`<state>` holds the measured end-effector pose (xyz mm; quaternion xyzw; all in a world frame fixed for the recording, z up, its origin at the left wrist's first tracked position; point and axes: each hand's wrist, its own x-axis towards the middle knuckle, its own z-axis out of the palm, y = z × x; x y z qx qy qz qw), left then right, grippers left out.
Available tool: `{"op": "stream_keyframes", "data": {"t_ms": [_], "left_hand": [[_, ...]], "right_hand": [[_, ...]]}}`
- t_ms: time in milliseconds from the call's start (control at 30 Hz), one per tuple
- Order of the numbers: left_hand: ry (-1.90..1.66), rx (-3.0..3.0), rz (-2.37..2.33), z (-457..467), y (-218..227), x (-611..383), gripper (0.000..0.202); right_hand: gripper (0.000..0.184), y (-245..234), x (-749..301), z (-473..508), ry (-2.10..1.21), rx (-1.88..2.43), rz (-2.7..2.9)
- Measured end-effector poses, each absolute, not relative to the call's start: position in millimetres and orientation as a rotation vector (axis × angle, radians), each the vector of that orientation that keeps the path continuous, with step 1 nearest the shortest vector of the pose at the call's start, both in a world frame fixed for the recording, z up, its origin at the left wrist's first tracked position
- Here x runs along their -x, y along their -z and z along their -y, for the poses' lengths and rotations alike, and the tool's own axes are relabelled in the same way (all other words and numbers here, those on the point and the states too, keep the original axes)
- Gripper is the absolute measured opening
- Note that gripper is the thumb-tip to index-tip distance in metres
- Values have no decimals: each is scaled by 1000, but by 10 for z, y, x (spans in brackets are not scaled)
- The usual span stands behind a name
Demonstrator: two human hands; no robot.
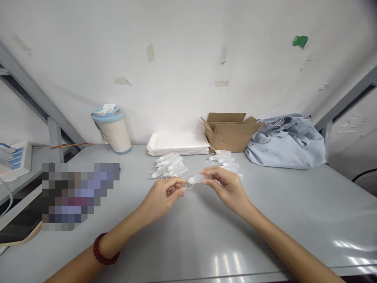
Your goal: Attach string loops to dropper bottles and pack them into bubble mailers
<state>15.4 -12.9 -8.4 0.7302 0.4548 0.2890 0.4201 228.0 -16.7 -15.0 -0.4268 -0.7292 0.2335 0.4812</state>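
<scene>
Above the grey table [188,236] my two hands meet around one small clear plastic bottle [196,179]. My right hand [225,184] pinches the bottle's body between thumb and fingers. My left hand [165,194] is curled closed at the bottle's cap end, where a thin white loop hangs. Just behind my hands lie two heaps of the same little bottles, one on the left [169,165] and one on the right [224,159]. A dark red bead bracelet [103,249] circles my left wrist.
A white cup with a blue lid [113,127] stands at the back left. A stack of white foam trays [178,143], an open cardboard box [231,131] and a crumpled pale blue cloth [287,141] line the wall. A dark tablet [20,230] lies at the left edge.
</scene>
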Motion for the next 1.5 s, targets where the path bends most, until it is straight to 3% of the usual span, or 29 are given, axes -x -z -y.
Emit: {"op": "stream_keyframes", "data": {"t_ms": [833,1133,1500], "left_hand": [[-851,-1958,-1150,239,131,-175,20],[-879,-2089,-1134,280,181,-178,20],[-759,-1807,-1164,245,98,-205,20]], "right_hand": [[7,205,-2308,190,-714,997,1766],[9,155,-2316,234,-643,973,1829],[11,154,-2316,200,-531,918,1872]]}}
